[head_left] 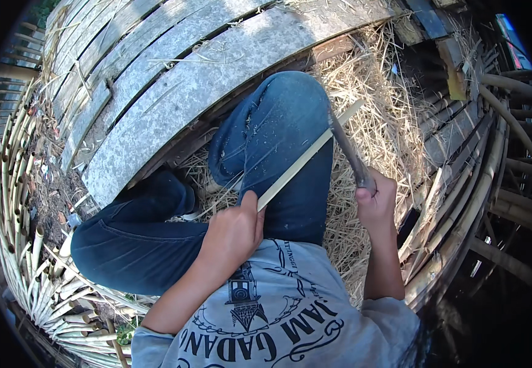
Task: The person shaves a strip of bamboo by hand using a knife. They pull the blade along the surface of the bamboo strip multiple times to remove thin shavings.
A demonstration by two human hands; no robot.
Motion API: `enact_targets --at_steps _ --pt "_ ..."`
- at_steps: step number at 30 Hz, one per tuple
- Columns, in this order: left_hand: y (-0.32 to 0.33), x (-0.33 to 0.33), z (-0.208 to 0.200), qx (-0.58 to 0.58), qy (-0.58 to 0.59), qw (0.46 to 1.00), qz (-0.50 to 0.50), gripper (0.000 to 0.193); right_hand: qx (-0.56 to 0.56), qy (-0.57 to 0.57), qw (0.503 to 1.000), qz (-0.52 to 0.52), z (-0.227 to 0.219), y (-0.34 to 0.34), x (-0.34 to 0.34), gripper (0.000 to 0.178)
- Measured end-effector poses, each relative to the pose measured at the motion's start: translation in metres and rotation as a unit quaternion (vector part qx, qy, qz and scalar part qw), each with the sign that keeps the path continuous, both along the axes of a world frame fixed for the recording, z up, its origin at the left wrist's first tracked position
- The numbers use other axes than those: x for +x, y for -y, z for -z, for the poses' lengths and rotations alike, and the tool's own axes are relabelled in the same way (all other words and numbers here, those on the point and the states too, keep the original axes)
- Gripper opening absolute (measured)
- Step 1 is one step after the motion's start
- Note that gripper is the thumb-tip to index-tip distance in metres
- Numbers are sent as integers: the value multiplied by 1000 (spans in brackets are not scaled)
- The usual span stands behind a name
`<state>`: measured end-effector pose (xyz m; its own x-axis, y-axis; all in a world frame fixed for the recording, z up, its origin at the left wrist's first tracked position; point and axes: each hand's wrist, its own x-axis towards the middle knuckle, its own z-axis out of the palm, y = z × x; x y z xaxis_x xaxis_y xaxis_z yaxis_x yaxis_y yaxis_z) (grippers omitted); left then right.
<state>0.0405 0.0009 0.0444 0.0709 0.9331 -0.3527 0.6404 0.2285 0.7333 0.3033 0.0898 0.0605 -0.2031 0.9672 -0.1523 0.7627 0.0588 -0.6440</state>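
Note:
My left hand (235,227) is closed round the lower end of a pale bamboo strip (296,165), thumb laid along it. The strip slants up to the right across my raised knee in blue jeans (284,116), its far end over the straw. My right hand (377,199) is wrapped round the handle of a long, narrow, dark-bladed knife (347,144). The blade points up and to the left, its upper part beside the knee and crossing or meeting the strip; whether they touch I cannot tell.
Heaped straw-like bamboo shavings (382,116) cover the ground to the right of my knee. A weathered plank platform (155,104) lies ahead. Cut bamboo poles (63,319) are piled at the left, and long bamboo lengths (456,227) run along the right.

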Motion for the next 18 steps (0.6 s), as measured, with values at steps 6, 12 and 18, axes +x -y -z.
enact_targets --at_steps 6,12,18 --pt "-10 3 5 7 -13 1000 -9 16 6 141 979 -146 24 -13 -30 75" --pt "-9 7 4 4 -25 1000 -19 14 93 213 963 -135 25 -48 -1 78" --pt "13 -9 8 10 -30 999 -32 19 17 385 891 241 -20 -90 116 75"
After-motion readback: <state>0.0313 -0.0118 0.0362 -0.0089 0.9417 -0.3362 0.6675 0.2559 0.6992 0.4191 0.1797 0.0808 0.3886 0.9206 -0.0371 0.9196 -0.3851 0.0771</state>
